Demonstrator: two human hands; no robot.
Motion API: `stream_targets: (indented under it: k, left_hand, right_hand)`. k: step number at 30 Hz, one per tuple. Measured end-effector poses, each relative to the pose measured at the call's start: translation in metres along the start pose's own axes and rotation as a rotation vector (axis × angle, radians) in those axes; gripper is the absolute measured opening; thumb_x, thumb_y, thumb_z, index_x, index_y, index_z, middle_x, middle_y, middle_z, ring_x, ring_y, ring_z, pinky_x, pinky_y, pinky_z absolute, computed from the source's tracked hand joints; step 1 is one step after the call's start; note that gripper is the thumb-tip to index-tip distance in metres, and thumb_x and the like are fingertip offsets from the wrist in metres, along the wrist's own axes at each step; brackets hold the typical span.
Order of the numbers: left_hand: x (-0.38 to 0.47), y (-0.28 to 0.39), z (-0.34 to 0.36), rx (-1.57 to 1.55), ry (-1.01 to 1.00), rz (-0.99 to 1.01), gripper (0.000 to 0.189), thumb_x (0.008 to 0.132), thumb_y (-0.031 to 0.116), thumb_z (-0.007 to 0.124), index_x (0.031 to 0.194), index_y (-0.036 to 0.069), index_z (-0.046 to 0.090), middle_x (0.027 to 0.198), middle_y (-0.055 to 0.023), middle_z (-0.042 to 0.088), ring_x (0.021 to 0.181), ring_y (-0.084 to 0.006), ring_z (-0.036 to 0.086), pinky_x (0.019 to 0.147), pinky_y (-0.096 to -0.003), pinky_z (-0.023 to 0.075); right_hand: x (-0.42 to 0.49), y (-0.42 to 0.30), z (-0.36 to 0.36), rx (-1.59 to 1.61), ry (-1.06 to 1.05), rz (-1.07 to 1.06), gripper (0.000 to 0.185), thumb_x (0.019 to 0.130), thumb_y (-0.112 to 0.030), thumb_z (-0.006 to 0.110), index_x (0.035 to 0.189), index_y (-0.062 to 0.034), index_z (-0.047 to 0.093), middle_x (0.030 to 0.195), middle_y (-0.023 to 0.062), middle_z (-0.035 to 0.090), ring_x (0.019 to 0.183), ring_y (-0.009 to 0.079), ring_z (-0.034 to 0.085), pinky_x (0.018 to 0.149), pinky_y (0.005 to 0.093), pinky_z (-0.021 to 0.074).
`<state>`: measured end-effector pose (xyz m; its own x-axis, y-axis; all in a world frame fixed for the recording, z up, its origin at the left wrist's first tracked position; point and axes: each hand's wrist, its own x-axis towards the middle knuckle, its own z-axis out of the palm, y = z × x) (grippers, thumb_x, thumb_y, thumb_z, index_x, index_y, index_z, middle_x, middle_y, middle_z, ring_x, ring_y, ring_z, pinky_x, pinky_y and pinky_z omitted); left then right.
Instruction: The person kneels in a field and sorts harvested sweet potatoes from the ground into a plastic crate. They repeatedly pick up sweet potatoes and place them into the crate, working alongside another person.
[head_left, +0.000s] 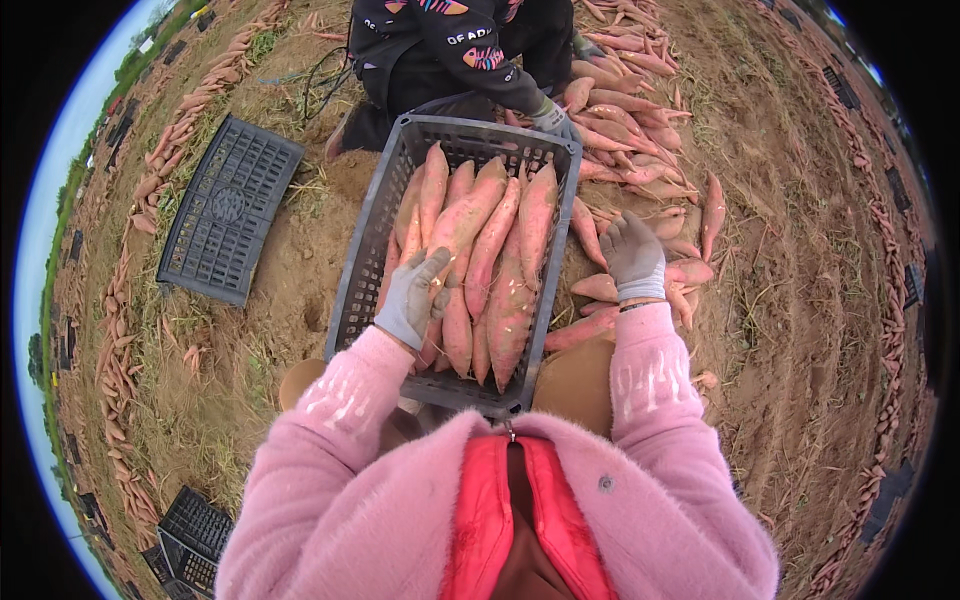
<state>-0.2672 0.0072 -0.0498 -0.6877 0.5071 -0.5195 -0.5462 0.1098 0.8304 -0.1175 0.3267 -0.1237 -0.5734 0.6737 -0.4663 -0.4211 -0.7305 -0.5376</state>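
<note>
A black plastic crate stands before me, holding several long pink sweet potatoes laid lengthwise. Inside its left part, my gloved left hand grips the lower end of a large sweet potato that lies on top of others. My right hand, also in a grey glove, is outside the crate's right wall, over a heap of loose sweet potatoes. Its fingers are curled, and whether they hold anything is hidden. A slim sweet potato lies just left of it.
Across the crate a person crouches, one gloved hand at its far right corner, the other by the heap. A black crate rests on the soil to the left. More crates sit lower left. Sweet potato rows line the field.
</note>
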Motion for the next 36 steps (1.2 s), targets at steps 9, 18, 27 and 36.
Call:
stream_targets:
  k: [9, 18, 27, 36]
  left_hand:
    - [0.134, 0.006, -0.011, 1.500, 0.311, 0.598, 0.044, 0.091, 0.029, 0.063, 0.127, 0.003, 0.060, 0.120, -0.0197, 0.061, 0.111, -0.0352, 0.058, 0.099, -0.0415, 0.0449]
    - [0.150, -0.004, 0.013, 1.513, 0.201, 1.044, 0.081, 0.088, 0.039, 0.066, 0.148, -0.003, 0.030, 0.151, -0.0256, 0.034, 0.140, -0.0396, 0.031, 0.117, -0.0486, 0.0229]
    - [0.156, -0.026, 0.010, 1.524, 0.211, 0.994, 0.091, 0.089, 0.041, 0.064, 0.150, -0.010, 0.019, 0.155, -0.0270, 0.026, 0.142, -0.0400, 0.028, 0.119, -0.0502, 0.0176]
    - [0.161, -0.008, 0.021, 1.231, 0.237, 0.899, 0.075, 0.086, 0.032, 0.069, 0.141, -0.010, 0.038, 0.142, -0.0281, 0.043, 0.131, -0.0430, 0.040, 0.113, -0.0494, 0.0276]
  right_hand:
    - [-0.007, -0.010, -0.008, -0.116, -0.062, -0.009, 0.025, 0.091, -0.017, 0.059, 0.115, -0.0082, 0.063, 0.092, 0.0053, 0.065, 0.081, 0.0220, 0.061, 0.078, 0.0389, 0.0519]
    - [0.047, -0.070, -0.152, -0.551, 0.626, -0.382, 0.034, 0.081, -0.005, 0.069, 0.114, -0.0028, 0.062, 0.079, 0.0078, 0.068, 0.066, 0.0183, 0.066, 0.057, 0.0309, 0.0529]
    - [0.173, -0.085, -0.107, -1.571, 0.868, 0.033, 0.070, 0.080, -0.048, 0.062, 0.132, -0.0015, 0.054, 0.129, 0.0234, 0.060, 0.117, 0.0385, 0.060, 0.099, 0.0388, 0.0470]
    - [0.128, -0.086, -0.171, 0.033, -0.093, -0.160, 0.040, 0.093, -0.013, 0.062, 0.130, -0.0001, 0.050, 0.110, 0.0135, 0.063, 0.088, 0.0215, 0.062, 0.075, 0.0332, 0.0550]
